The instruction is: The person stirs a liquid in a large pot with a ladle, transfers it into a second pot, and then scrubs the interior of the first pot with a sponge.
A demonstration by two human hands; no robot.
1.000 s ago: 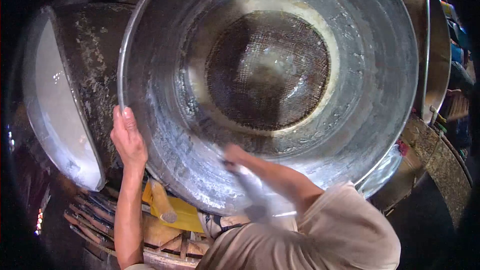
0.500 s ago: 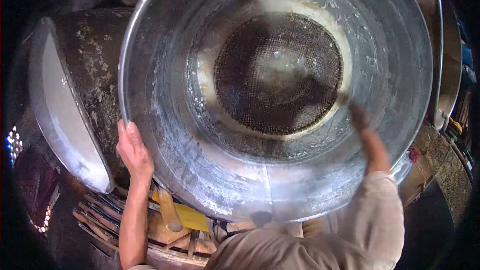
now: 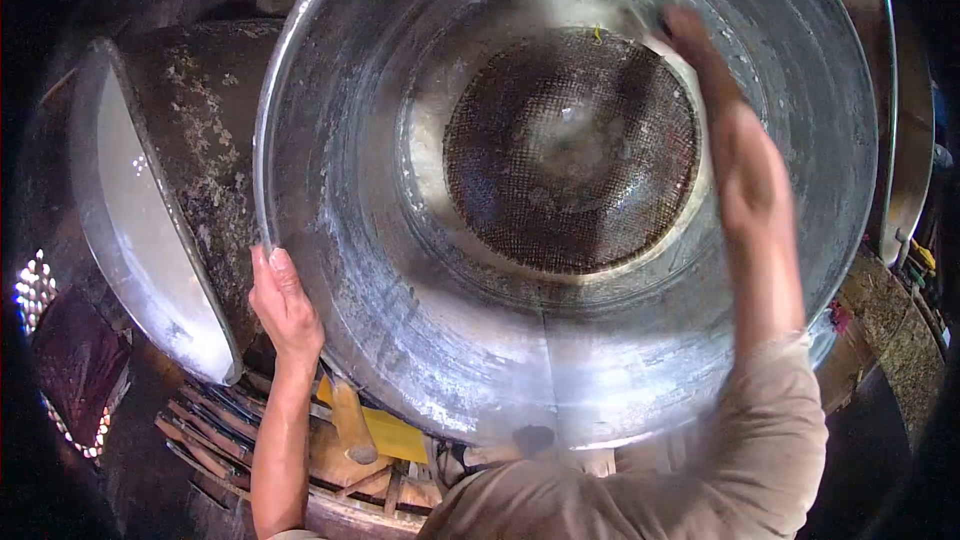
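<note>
A large metal drum [image 3: 480, 385] with a wide round mouth faces me, its inner wall streaked and flecked with pale residue. Round dark mesh [image 3: 570, 180] covers the middle of its bottom, and a small yellow scrap [image 3: 597, 34] lies at the mesh's upper edge. My left hand [image 3: 285, 305] is closed on the drum's rim at the lower left, thumb on top. Deep inside, my right hand [image 3: 692, 35] is at the inner wall, up and right of the mesh. Motion smears its fingers, and I cannot tell whether they hold anything.
A tilted metal vessel [image 3: 150, 230] with pale contents stands at the left. Another curved metal vessel [image 3: 905, 120] is at the right edge. Below the drum are wooden slats [image 3: 205, 440], a rounded wooden post end [image 3: 352, 425] and a yellow sheet [image 3: 398, 435].
My right hand has swept upward along the drum's inner wall, from the mesh's lower right to its upper right. My left hand keeps its hold on the rim; the view has shifted slightly.
</note>
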